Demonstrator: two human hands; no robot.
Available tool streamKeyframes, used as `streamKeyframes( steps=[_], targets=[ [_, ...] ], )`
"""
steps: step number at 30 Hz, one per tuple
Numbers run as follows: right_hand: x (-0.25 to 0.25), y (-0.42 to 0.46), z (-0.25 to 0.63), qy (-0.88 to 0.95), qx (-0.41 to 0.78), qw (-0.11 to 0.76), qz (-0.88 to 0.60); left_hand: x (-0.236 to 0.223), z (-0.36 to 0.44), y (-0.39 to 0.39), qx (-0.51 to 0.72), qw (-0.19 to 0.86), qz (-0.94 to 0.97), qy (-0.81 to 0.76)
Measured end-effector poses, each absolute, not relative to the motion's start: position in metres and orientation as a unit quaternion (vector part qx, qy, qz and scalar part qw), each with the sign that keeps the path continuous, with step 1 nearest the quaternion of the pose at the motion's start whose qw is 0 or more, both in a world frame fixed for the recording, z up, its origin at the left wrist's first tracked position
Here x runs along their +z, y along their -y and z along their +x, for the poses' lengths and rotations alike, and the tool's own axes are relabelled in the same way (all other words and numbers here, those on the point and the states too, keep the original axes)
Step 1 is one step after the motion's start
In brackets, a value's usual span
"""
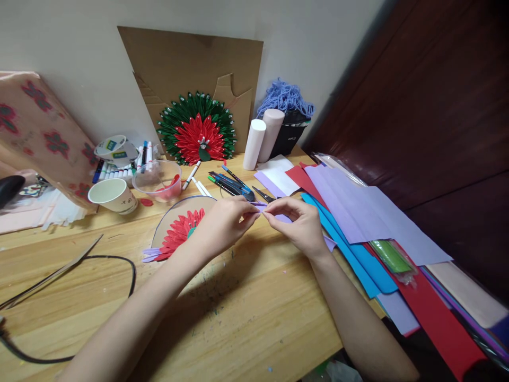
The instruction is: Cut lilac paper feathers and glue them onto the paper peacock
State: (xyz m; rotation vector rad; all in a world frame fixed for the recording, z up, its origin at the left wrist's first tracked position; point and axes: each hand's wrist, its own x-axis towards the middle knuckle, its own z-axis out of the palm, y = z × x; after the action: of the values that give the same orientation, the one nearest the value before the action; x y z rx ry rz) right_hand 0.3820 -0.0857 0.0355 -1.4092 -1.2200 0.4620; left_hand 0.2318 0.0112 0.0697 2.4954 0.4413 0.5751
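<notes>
Thumb and fingers of my left hand [234,220] pinch one end of a small strip of purple paper [260,207]. My right hand [296,220] pinches the other end, so both sets of fingertips almost meet. Under my left forearm and hand lies a round cardboard piece [165,220] bearing layered red paper petals [181,228]. A few purple petals [151,255] stick out at its lower left edge. My left hand hides its right part. Just behind my fingers, scissors [263,194] rest on the wooden table.
A finished-looking red and green peacock fan [201,130] leans on a cardboard sheet [191,58]. Pens [230,183], a clear bowl [157,183] and a paper cup [113,196] stand behind the hands. Coloured paper sheets [353,207] overhang the right edge. A black cable [133,273] lies left.
</notes>
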Motion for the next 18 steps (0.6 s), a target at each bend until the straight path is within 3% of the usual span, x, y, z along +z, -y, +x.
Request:
streamKeyframes(
  steps=[9, 18],
  targets=[
    [0.0441, 0.0877, 0.3803, 0.597, 0.092, 0.51, -0.613, 0.0668, 0.2329, -0.0114, 0.215, 0.237, 0.937, -0.138],
    [0.0444, 0.089, 0.3868, 0.591, 0.084, 0.509, -0.62, 0.0719, 0.2295, -0.0162, 0.215, 0.214, 0.938, -0.171]
  ],
)
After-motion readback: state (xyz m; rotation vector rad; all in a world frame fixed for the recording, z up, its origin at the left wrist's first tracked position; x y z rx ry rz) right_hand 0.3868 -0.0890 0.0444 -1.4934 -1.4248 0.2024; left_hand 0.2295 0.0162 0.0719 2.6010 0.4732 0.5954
